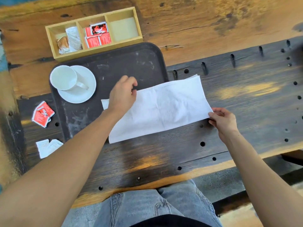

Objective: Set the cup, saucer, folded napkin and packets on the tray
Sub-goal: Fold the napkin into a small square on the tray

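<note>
On dark tray (114, 63), far-left corner: white cup (65, 78) sits on saucer (85, 94), that part done. White napkin (164, 107) half folded, long strip lying partly over tray's right edge, partly on desk (246, 89). Your left hand (123, 94) pinches far-left edge, fingers closed on napkin; your right hand (224, 122) pinches near-right corner. Left to do: finish fold, place napkin. Red packets (42, 114) and white packets (47, 147) lie off tray, on desk at left. Wooden organizer (137, 25) holds more.

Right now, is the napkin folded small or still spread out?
Still spread out: the napkin lies as one long strip, half on the tray, with the left hand and right hand holding opposite ends.
</note>
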A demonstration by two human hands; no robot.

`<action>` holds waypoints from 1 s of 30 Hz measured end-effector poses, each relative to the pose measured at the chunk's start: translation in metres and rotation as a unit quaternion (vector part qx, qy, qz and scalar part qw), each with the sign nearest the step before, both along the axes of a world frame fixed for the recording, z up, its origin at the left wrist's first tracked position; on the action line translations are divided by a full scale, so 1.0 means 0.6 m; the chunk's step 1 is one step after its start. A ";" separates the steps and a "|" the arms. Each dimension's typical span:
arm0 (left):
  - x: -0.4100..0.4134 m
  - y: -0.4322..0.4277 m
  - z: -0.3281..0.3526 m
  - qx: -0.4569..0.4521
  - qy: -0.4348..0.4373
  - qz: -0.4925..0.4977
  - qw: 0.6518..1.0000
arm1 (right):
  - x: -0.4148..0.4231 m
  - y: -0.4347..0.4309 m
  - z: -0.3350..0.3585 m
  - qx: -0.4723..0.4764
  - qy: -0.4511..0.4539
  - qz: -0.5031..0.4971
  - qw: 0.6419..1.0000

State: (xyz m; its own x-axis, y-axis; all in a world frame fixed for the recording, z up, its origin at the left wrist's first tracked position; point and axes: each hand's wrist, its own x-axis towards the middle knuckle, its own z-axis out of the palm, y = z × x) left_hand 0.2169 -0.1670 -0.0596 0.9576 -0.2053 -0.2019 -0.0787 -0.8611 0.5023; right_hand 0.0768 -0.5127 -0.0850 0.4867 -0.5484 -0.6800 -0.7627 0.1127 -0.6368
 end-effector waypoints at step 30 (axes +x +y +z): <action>0.156 -0.314 0.068 0.209 -0.048 -0.516 0.829 | -0.029 0.009 0.080 -0.032 -0.189 0.015 0.981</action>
